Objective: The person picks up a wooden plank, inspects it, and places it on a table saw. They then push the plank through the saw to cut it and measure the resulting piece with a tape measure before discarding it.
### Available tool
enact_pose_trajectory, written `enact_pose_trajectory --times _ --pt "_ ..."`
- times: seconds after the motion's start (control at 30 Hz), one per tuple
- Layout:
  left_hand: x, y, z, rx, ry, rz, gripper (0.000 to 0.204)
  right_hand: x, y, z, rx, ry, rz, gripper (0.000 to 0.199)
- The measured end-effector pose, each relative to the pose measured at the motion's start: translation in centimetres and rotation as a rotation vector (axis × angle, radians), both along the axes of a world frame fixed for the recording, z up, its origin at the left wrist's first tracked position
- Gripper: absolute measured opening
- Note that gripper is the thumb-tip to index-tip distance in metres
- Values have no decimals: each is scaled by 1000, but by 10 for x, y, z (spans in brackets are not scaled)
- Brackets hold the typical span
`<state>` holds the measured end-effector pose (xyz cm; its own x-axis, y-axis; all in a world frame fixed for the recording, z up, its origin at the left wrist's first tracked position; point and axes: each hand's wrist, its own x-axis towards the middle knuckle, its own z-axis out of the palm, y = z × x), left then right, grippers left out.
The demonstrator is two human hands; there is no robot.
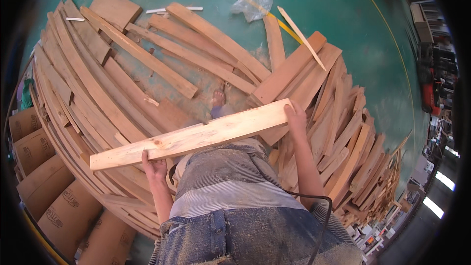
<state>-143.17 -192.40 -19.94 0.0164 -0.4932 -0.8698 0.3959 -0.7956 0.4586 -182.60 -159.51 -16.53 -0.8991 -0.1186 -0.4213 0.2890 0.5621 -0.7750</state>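
Plank (194, 136) of pale wood is lying level across the person's front, both hands gripping it: left hand (153, 167) under one end, right hand (296, 116) closing over the other. Scattered boards (122, 93) are covering the green floor (343, 10) around; cardboard boxes (54, 201) are standing left.

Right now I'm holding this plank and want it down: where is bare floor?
Bare green floor lies beyond the plastic bag; a small gap shows between long boards. Stacked planks crowd left, offcuts right.
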Motion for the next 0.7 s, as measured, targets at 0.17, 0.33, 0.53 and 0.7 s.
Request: enact_pose_trajectory --times 0.17,0.33,0.53,0.7 --pt "-76 -37 28 6 -41 -146 57 -30 5 -3 50 -74 -121 47" --pt "-144 -99 44 -24 -50 -239 57 -72 -26 -7 -7 -140 -257 47" --pt "-227 -188 29 22 -101 -398 56 -103 -90 -3 39 -212 -396 39" --pt "-309 -277 7 74 -117 -475 57 -117 -147 14 86 -210 -525 38"
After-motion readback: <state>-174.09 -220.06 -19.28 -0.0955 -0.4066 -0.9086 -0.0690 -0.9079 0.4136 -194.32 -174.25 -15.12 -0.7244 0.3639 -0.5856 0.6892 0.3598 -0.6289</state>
